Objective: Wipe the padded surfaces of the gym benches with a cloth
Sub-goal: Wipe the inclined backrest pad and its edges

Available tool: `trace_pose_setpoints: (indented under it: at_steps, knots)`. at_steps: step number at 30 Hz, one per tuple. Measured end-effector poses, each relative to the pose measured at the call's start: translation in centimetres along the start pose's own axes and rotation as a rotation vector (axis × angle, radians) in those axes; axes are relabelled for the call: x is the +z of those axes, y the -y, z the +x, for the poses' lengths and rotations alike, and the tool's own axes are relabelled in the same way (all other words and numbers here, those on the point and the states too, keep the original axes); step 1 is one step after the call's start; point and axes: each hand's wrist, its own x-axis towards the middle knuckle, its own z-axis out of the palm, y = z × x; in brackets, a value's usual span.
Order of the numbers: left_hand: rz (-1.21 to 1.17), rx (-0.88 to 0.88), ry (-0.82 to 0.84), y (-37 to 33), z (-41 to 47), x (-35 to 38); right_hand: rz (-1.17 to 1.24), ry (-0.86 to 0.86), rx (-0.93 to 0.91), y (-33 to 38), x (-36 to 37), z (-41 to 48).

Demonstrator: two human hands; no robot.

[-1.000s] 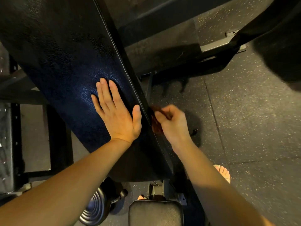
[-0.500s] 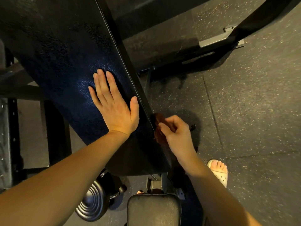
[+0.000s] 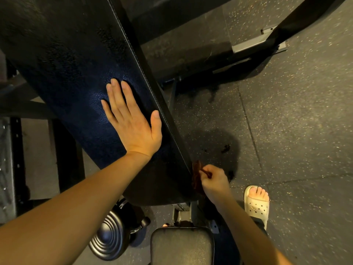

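Your left hand point(image 3: 133, 129) lies flat on the black textured padded bench back point(image 3: 76, 73). Your right hand point(image 3: 214, 183) pinches the crumpled reddish-brown cloth point(image 3: 196, 177) at its lower right edge, where a loose pinch could drop it.

No legible text, faint lettering on bracket point(image 3: 181, 207) just below pad point(image 3: 76, 73), too blurred, small emblem on slipper point(image 3: 257, 207) right of pad, unreadable

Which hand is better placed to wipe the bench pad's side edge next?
Right. The right hand grips the cloth against the side edge of the bench pad, near its lower corner. The left hand lies flat on top, holding nothing.
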Motion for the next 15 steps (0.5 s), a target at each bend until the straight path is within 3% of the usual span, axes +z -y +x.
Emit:
trace_pose_setpoints:
  at_steps: [5,10,15]
  knots:
    - [0.006,0.001,0.002,0.0,0.0,0.0,0.175,-0.061,-0.167,2.8,0.3,0.7]
    - [-0.001,0.0,0.011,0.0,0.0,-0.1,0.086,-0.011,0.056,-0.7,0.0,-0.1]
    - [-0.008,0.002,0.006,0.0,0.0,-0.1,0.263,-0.019,-0.126,4.0,-0.1,1.1]
